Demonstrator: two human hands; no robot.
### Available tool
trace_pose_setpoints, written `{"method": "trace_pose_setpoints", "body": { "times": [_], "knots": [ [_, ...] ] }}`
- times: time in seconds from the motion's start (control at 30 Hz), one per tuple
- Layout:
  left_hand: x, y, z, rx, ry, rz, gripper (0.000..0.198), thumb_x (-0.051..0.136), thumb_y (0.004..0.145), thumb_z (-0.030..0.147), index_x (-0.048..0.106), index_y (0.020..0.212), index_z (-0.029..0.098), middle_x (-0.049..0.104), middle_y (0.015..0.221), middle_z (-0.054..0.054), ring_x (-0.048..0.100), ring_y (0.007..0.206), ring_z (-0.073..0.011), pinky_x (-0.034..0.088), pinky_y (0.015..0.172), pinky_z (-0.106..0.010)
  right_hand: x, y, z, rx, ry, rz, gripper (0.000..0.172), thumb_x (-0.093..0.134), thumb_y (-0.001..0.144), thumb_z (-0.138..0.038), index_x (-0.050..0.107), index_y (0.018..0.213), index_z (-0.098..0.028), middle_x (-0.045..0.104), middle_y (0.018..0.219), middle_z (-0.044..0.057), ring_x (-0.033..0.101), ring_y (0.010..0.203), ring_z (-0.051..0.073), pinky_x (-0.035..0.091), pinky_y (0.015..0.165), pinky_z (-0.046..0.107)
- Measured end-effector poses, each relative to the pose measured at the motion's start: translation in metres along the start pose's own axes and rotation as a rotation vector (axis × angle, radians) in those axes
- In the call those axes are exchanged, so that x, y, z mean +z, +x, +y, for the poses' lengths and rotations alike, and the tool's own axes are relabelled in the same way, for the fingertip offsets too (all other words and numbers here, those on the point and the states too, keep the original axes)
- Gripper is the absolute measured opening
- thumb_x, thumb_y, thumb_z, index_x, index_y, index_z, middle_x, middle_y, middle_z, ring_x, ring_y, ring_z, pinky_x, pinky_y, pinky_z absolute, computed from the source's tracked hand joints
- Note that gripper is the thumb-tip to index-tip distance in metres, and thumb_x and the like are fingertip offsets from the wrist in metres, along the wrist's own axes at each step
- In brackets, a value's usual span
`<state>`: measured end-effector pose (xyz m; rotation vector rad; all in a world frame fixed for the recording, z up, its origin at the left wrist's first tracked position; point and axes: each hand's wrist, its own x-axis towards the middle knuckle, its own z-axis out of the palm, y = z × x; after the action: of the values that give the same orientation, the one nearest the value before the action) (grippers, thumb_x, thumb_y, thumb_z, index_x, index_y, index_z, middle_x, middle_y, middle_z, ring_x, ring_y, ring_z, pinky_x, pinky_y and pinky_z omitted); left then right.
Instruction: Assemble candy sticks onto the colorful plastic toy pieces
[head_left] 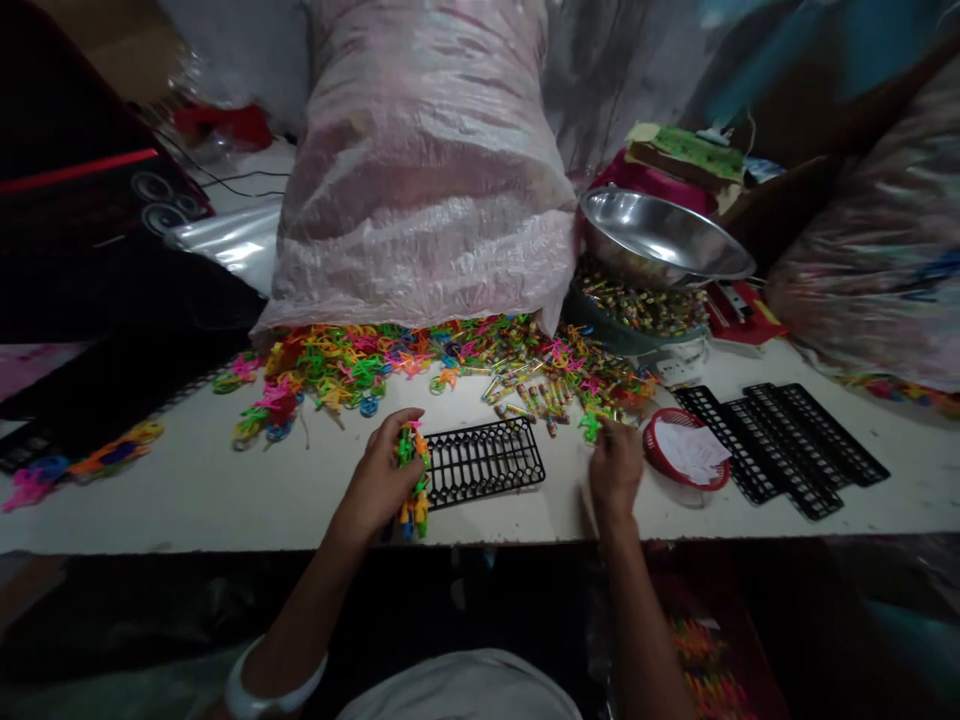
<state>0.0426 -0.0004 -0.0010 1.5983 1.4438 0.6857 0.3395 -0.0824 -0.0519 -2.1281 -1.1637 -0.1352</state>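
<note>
My left hand (379, 478) is closed around a stack of small bright plastic toys (414, 480), held upright at the left end of a black plastic grid tray (484, 462) that lies flat on the white table (225, 490). My right hand (615, 465) rests on the table just right of the tray, fingers curled down at the edge of a heap of colourful plastic pieces (420, 360) and small wrapped sticks (536, 395). What its fingertips pinch is too small to make out.
A big pink-white plastic sack (420, 170) stands behind the heap. A steel bowl (660, 235) tilts over a tub of sweets (637, 310). A red basket lid (686, 450) and several black grid trays (780, 445) lie at the right. A dark box (82, 220) fills the left.
</note>
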Motion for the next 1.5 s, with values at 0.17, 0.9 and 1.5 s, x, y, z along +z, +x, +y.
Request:
{"method": "trace_pose_setpoints", "body": {
  "times": [0.17,0.9,1.5],
  "knots": [
    [-0.004,-0.005,0.002,0.022,0.035,-0.082,0.063,0.049,0.072,0.016,0.04,0.134,0.027,0.038,0.138,-0.007,0.031,0.134,-0.0239,0.025,0.112,-0.043,-0.012,0.01,0.04,0.052,-0.171,-0.126,0.025,0.046,0.082,-0.03,0.065,0.086,-0.015,0.059,0.091,0.012,0.052,0.084,0.024,0.042,0.074,0.037],
    [0.016,0.002,-0.004,0.268,0.085,0.001,0.022,0.045,0.091,0.031,0.058,0.107,0.022,0.051,0.106,-0.005,0.054,0.104,-0.0151,0.044,0.094,-0.028,0.065,-0.061,-0.135,0.121,0.899,-0.606,0.061,0.057,0.08,-0.025,0.032,0.135,-0.02,0.064,0.098,0.005,0.064,0.079,0.015,0.052,0.072,0.028],
    [0.012,0.011,0.014,0.464,0.381,-0.107,0.029,0.049,0.089,0.034,0.061,0.113,0.023,0.064,0.112,-0.005,0.048,0.111,-0.0238,0.039,0.098,-0.042,0.072,-0.074,-0.132,-0.223,0.534,-0.683,0.046,0.036,0.089,-0.015,0.043,0.134,-0.02,0.064,0.115,0.008,0.062,0.099,0.018,0.049,0.086,0.03]
  ]
}}
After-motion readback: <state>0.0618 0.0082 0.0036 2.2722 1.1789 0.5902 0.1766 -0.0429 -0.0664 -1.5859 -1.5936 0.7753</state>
